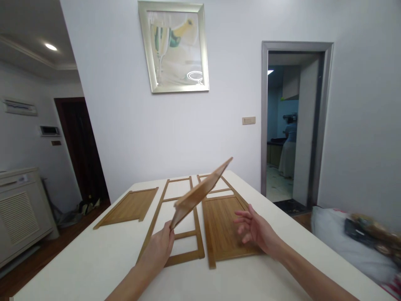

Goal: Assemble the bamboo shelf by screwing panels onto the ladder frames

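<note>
My left hand [160, 244] is closed on the near corner of a bamboo board [200, 191] and holds it tilted up above the white table [94, 259]. My right hand [255, 228] hovers with fingers spread, holding nothing, just right of the board and over a flat bamboo panel [224, 225]. A ladder-shaped bamboo frame [178, 217] lies under the raised board. Another bamboo panel [130, 207] lies flat further left.
A second frame [219, 186] lies at the table's far end. A framed picture [175, 46] hangs on the wall. At right is an open doorway [290, 125] with a person inside. A white appliance [19, 209] stands left; a bag [360, 238] sits right.
</note>
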`<state>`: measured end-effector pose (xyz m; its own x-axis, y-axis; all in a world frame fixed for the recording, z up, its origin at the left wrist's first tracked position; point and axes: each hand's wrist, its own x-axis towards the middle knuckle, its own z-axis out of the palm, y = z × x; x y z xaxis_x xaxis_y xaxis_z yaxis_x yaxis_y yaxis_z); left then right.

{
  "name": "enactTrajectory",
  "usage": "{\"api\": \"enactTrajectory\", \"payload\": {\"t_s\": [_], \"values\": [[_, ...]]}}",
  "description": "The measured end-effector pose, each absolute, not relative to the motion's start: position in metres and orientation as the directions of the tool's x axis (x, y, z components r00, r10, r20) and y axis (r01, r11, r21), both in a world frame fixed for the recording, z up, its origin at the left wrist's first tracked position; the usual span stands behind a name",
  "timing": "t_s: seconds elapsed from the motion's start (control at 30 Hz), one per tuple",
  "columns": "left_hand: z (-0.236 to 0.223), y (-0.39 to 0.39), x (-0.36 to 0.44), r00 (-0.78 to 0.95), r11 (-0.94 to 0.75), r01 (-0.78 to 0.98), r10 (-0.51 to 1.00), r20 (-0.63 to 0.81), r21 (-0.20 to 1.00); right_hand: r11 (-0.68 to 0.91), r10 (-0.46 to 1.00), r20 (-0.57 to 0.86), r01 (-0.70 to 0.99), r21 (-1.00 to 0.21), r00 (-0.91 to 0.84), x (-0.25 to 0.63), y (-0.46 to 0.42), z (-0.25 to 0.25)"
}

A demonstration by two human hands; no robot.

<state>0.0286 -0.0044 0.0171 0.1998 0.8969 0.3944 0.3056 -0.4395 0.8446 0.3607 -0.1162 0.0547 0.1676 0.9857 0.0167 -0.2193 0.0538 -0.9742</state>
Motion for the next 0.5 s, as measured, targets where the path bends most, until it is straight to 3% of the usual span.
{"api": "enactTrajectory", "payload": {"t_s": [0.07,0.13,0.23,0.3,0.4,0.5], "values": [[0.010,-0.009,0.033,0.323,-0.566,0.354,0.821,0.471,0.744,0.041,0.999,0.025,-0.418,-0.907,0.043,0.355,-0.122,0.065],[0.001,-0.011,0.035,0.445,-0.685,0.407,0.726,0.524,0.604,0.058,0.997,0.074,-0.493,-0.868,-0.013,0.352,-0.127,0.073],[-0.012,-0.011,0.035,0.558,-0.767,0.484,0.641,0.527,0.422,0.082,0.996,0.087,-0.455,-0.887,0.010,0.347,-0.130,0.075],[-0.016,-0.012,0.035,0.593,-0.783,0.502,0.621,0.513,0.368,0.067,0.996,0.035,-0.412,-0.909,0.086,0.345,-0.128,0.068],[-0.012,-0.018,0.037,0.589,-0.775,0.458,0.632,0.503,0.436,0.060,0.986,-0.013,-0.428,-0.902,0.165,0.348,-0.122,0.056],[0.001,-0.027,0.043,0.546,-0.644,0.306,0.722,0.425,0.702,0.079,0.987,0.006,-0.449,-0.890,0.163,0.361,-0.116,0.047]]}}
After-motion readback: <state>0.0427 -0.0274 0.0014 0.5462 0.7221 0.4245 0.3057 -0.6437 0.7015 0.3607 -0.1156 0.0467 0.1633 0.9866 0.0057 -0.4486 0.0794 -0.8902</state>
